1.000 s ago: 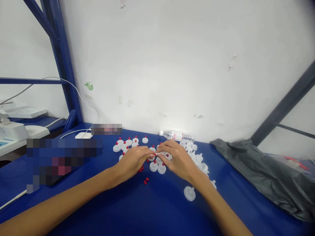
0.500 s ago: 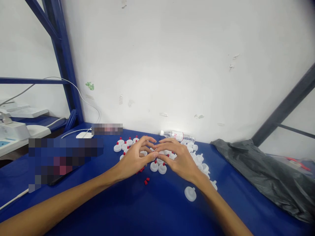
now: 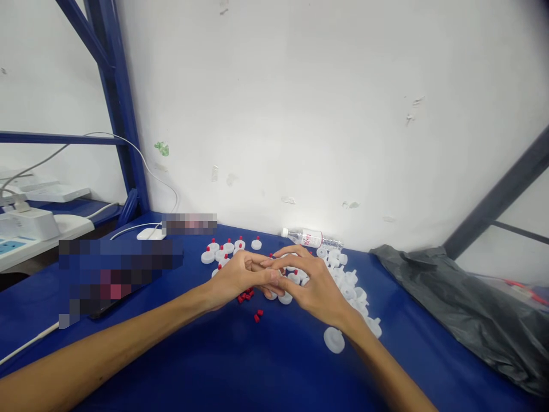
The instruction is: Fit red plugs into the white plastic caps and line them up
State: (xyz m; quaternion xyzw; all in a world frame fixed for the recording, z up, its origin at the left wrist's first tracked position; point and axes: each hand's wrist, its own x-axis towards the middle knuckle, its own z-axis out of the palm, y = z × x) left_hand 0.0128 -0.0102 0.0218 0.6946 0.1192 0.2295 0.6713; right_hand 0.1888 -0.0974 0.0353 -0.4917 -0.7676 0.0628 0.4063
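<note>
My two hands meet fingertip to fingertip above a scatter of white plastic discs on the blue table. Many discs carry a small red cap. My left hand is curled, thumb and fingers pressed together at the tips. My right hand reaches in from the right, its fingers bent round the same spot. What they pinch is hidden between the fingers. Loose red caps lie just under my left hand. Uncapped white discs are heaped beside my right hand, and one disc lies alone by my right wrist.
A clear water bottle lies against the white wall. A crumpled black plastic bag covers the right of the table. A white charger with its cable and a dark flat object sit at the left, beside blue rack posts.
My hands rose off the discs half a second ago with fingers spread, and have now closed together fingertip to fingertip. The view has shifted slightly.
</note>
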